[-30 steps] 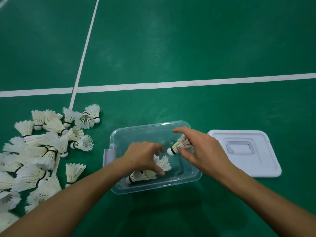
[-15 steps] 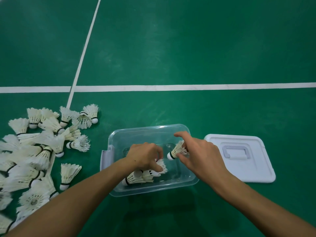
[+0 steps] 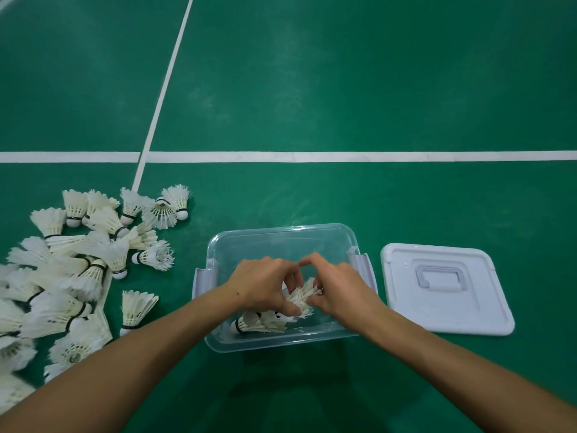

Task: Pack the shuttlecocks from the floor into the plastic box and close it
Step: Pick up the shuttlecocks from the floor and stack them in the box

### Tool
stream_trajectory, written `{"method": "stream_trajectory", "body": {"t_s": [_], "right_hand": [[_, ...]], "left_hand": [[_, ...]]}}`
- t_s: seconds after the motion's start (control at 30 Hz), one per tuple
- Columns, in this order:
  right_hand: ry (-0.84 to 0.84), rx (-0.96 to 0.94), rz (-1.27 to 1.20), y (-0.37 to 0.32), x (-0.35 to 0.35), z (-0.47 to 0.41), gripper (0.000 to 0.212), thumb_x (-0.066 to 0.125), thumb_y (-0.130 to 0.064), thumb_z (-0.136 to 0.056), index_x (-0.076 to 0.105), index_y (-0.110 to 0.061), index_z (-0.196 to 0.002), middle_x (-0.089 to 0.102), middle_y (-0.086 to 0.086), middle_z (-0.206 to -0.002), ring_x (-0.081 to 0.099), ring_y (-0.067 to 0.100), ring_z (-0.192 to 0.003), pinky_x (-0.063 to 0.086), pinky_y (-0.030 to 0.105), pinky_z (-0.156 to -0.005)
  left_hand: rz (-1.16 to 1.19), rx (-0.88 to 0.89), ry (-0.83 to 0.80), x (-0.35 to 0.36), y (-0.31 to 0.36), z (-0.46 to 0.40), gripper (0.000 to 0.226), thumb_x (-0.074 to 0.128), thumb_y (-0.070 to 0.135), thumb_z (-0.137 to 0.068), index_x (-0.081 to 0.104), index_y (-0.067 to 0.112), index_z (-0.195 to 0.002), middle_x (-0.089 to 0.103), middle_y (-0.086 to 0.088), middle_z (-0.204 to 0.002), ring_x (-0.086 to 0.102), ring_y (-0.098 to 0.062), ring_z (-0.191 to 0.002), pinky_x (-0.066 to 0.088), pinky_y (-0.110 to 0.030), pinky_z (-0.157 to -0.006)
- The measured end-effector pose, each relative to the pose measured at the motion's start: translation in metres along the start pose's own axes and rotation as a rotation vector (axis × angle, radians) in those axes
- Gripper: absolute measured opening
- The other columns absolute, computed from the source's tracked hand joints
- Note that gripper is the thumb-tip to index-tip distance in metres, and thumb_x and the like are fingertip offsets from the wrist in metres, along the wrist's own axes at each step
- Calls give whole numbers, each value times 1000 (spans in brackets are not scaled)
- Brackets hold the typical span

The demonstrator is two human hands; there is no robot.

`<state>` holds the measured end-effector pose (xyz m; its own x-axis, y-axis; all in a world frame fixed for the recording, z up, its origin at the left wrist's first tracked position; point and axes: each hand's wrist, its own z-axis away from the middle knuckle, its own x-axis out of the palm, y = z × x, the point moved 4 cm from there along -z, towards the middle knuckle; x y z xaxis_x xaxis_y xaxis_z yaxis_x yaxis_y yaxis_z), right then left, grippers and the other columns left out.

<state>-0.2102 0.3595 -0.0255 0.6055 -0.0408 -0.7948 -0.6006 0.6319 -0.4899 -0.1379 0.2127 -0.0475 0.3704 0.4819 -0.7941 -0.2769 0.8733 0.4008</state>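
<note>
Both grips, left hand (image 3: 265,284) and right hand (image 3: 338,287) (fingers curled), on shuttlecock (image 3: 301,295) inside plastic box (image 3: 281,235)

Light was even and moderately bright, from overhead. Soft sheen patches showed on the green court floor (image 3: 343,89). A dark shadow lay on the floor below the plastic box (image 3: 281,343). Wide-angle bending curved the white court line (image 3: 343,156) slightly. Shuttlecocks (image 3: 12,389) at the lower left edge were blurred.

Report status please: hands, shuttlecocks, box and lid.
Left hand and right hand together on one shuttlecock inside the plastic box. Few packed, big pile on floor left. Lid off, lying right. Nothing blocking.
</note>
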Motion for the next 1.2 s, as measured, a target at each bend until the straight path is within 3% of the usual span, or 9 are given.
{"method": "stream_trajectory", "body": {"t_s": [0.13,0.27,0.33,0.5,0.63,0.77,0.87,1.0,1.2], "right_hand": [[-87,67,-31,2,7,-9,73,80,-8,-87,42,-29,-146,68,2,-95,66,21,-86,58,39,-75],[-223,172,-56,6,14,-18,87,77,0,-85,32,-24,-156,65,12,-118,68,25,-88,54,31,-61],[-274,205,-56,6,12,-20,93,80,-6,-86,26,-22,-160,62,13,-129,68,28,-98,60,35,-71],[-363,191,35,3,-1,-13,82,75,-19,-94,24,-14,-158,56,16,-142,65,33,-115,59,44,-94],[-229,115,-108,1,-21,-7,76,74,-17,-95,33,-18,-158,54,8,-152,64,25,-124,55,45,-105],[-60,11,-437,1,-42,-2,67,79,-6,-90,50,-21,-148,67,-5,-133,68,11,-116,57,40,-103],[-65,-32,-592,-3,-43,3,63,81,0,-86,56,-18,-141,73,-2,-122,71,12,-112,60,37,-99],[11,-90,-674,-8,-41,10,55,87,-5,-83,63,-20,-130,77,-4,-93,75,9,-96,62,29,-89],[232,-126,-529,8,-59,23,45,86,-8,-84,66,-33,-117,70,-9,-86,70,11,-81,61,38,-82]], "left_hand": [[13,-38,31,5,-2,-2,53,79,68,-67,63,41,-111,70,30,-106,66,-6,-97,54,-35,-82],[28,-48,21,14,2,-5,53,81,68,-69,64,39,-110,70,28,-109,62,-4,-95,44,-32,-72],[44,-37,22,15,3,-6,59,83,71,-67,63,39,-112,70,27,-112,65,-5,-100,40,-31,-71],[124,-3,64,4,-2,0,90,88,75,-53,53,41,-128,64,21,-125,62,-9,-111,54,-38,-86],[221,113,152,-20,1,13,100,93,66,-53,48,33,-136,57,15,-117,58,-6,-105,51,-32,-89],[354,258,257,-50,11,21,102,101,51,-51,50,27,-136,54,14,-110,52,13,-89,40,-12,-74],[413,324,317,-60,16,19,104,104,42,-49,51,23,-136,53,10,-111,50,10,-78,39,-9,-69],[444,369,398,-59,22,13,106,102,46,-46,51,23,-136,48,8,-115,50,-3,-84,42,-11,-75],[619,338,487,-54,35,17,85,99,45,-60,55,27,-131,54,7,-130,60,-6,-109,51,-19,-92]]}}
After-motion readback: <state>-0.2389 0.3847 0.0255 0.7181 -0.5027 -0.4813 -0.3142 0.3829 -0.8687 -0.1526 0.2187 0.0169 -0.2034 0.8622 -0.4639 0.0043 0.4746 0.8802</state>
